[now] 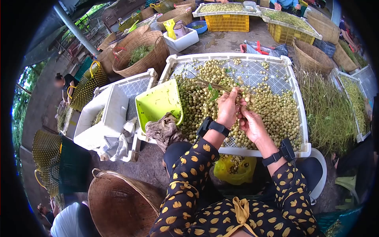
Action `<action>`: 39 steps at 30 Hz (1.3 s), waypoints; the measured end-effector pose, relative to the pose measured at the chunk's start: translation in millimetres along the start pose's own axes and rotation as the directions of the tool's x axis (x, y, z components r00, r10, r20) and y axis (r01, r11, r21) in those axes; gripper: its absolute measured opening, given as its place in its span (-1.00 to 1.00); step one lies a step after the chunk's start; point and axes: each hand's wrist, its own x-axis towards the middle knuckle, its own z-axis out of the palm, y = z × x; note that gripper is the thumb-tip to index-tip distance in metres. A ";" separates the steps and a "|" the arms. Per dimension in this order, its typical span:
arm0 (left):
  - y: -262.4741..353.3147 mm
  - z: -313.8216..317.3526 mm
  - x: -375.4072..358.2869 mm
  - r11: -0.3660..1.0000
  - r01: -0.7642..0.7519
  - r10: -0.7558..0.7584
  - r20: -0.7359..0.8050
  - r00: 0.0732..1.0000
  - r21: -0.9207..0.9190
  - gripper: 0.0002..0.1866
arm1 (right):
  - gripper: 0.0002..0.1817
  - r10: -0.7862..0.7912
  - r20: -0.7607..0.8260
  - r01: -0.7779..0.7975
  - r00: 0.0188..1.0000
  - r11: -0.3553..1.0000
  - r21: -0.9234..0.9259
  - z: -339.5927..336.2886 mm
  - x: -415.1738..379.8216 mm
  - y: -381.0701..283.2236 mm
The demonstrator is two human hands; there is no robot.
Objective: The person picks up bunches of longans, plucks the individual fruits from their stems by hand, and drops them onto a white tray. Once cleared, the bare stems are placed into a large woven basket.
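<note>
A white rectangular tray point(306, 118) holds a heap of small round yellow-green fruits point(272, 110). Above the heap, my left hand point(227, 106) is closed round a bunch of thin stems that point to the upper left, with a few green leaves point(213, 94) on them. Close beside it on the right, my right hand point(251, 123) has its fingers bent near the stems and fruits; what is between its fingertips is too small to make out. At the tray's left side lie a lime-green scoop point(156, 104) and a crumpled brown cloth point(165, 130).
An empty wicker basket point(118, 201) stands at lower left, a white foam box point(100, 114) at left. Cut stems point(327, 114) are piled at right. A yellow bag point(235, 172) is below the tray. Another person point(67, 85) is at far left.
</note>
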 end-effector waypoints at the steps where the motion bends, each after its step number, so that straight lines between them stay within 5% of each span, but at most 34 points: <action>1: -0.3 0.3 -0.3 1.000 -0.009 0.009 0.010 1.000 0.000 -0.75 | -0.81 -0.012 -0.013 0.012 1.000 1.000 -0.017 0.0 0.1 -0.1; 8: 1.9 -5.7 16.0 0.991 -0.082 0.086 0.029 0.996 -0.107 -0.71 | -0.82 -0.073 0.025 0.073 0.997 0.997 -0.014 -5.8 -12.9 0.7; 15: 3.3 -4.6 18.4 0.984 -0.087 0.103 0.097 0.990 -0.158 -0.71 | -0.78 0.104 0.035 -0.108 0.994 0.985 0.137 -25.6 -39.1 16.6; 31: 2.8 11.1 -3.2 0.992 -0.023 0.036 0.104 0.994 -0.124 -0.75 | -0.68 -0.005 -0.005 0.006 1.000 0.946 0.325 -27.2 -26.6 23.9; 39: 3.5 3.6 7.3 0.962 0.182 -0.177 0.042 0.983 -0.202 -0.82 | -0.77 0.165 0.042 -0.165 0.986 0.986 0.011 -25.7 -60.9 1.5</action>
